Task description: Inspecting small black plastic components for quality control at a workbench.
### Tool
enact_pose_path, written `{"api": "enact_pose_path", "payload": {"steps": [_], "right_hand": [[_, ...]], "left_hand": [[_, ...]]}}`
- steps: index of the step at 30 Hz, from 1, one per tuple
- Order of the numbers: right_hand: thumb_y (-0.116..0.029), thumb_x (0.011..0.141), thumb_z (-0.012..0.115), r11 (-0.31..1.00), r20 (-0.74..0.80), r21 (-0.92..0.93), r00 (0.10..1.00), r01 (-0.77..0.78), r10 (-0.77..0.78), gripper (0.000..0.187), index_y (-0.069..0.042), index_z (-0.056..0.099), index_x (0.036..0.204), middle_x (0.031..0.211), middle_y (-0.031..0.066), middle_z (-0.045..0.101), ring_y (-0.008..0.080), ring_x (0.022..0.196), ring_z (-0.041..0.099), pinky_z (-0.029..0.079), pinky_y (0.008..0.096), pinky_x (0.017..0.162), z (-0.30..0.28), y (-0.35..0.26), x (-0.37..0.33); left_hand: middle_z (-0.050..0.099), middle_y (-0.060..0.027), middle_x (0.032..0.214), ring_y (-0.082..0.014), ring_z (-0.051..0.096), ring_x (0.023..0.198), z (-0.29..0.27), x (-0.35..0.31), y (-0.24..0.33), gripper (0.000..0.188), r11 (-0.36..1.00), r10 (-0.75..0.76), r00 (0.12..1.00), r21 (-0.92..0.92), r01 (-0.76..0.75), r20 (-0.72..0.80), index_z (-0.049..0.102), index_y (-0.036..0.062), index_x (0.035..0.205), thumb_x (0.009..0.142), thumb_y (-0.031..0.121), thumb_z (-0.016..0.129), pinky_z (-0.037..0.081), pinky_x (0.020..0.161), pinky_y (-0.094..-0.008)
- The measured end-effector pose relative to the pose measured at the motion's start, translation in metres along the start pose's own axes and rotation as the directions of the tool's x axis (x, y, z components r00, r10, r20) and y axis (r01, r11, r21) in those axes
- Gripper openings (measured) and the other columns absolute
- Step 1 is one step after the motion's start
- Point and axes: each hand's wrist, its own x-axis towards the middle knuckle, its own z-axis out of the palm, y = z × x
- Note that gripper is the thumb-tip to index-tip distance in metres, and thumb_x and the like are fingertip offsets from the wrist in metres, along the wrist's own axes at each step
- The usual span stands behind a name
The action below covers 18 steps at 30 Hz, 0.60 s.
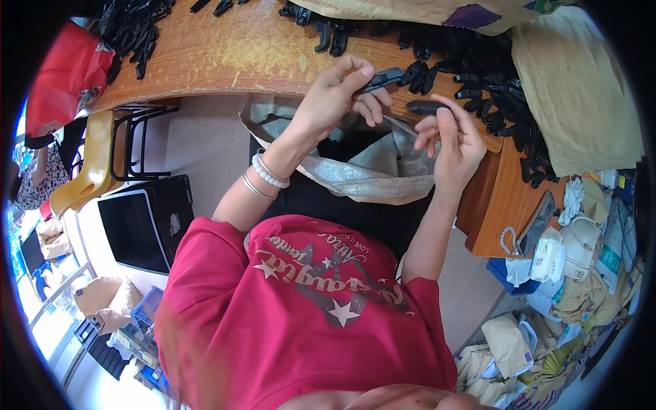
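Note:
My left hand (338, 96) pinches a flat black plastic clip-like part (384, 79) between thumb and fingers, over the table's near edge. A second, rounded black plastic piece (425, 107) is held by my right hand (456, 145), between thumb and forefinger. The two pieces are apart. Below both hands, a woven pale sack (348, 184) lies open against the table edge, with dark contents in its shadow. Just past the held parts, several similar black plastic parts (417, 76) lie on the wooden table (225, 51).
More black parts are heaped at the far left (130, 31) and along the right (499, 102). Brown paper bags (581, 96) stand at the right. A phone (536, 222) and a beaded bracelet (507, 240) lie at the table's right end. A yellow chair (99, 160) stands left.

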Motion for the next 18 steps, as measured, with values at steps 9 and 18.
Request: {"api": "enact_pose_path", "payload": {"steps": [9, 18], "right_hand": [[0.0, 0.084, 0.064, 0.992, -0.089, -0.083, 0.991, 0.093, -0.101, 0.016, 0.006, 0.062, 0.099, 0.071, 0.0075, 0.065, 0.0091, 0.057, 0.058, 0.044, 0.0177, 0.05, 0.023, 0.012, -0.01], [0.009, 0.075, 0.069, 0.999, 0.042, 0.037, 0.999, 0.001, -0.003, 0.035, 0.007, 0.06, 0.109, 0.104, 0.0109, 0.059, 0.0114, 0.085, 0.059, 0.05, 0.0202, 0.071, 0.016, 0.011, -0.003]], "left_hand": [[0.066, -0.0128, 0.08, -0.0171, 0.064, 0.07, 0.029, -0.021, 0.019, 0.024, 0.773, 0.13, 0.978, 0.601, -0.203, 0.163, 0.062, -0.0023, 0.107, 0.088, 0.013, 0.06, 0.051, 0.066, -0.029], [0.065, -0.0185, 0.082, -0.0352, 0.064, 0.074, 0.015, -0.02, 0.009, 0.03, 0.511, 0.36, 0.889, 0.738, -0.441, 0.282, 0.061, -0.0003, 0.104, 0.076, 0.005, 0.069, 0.05, 0.064, -0.0356]]}}
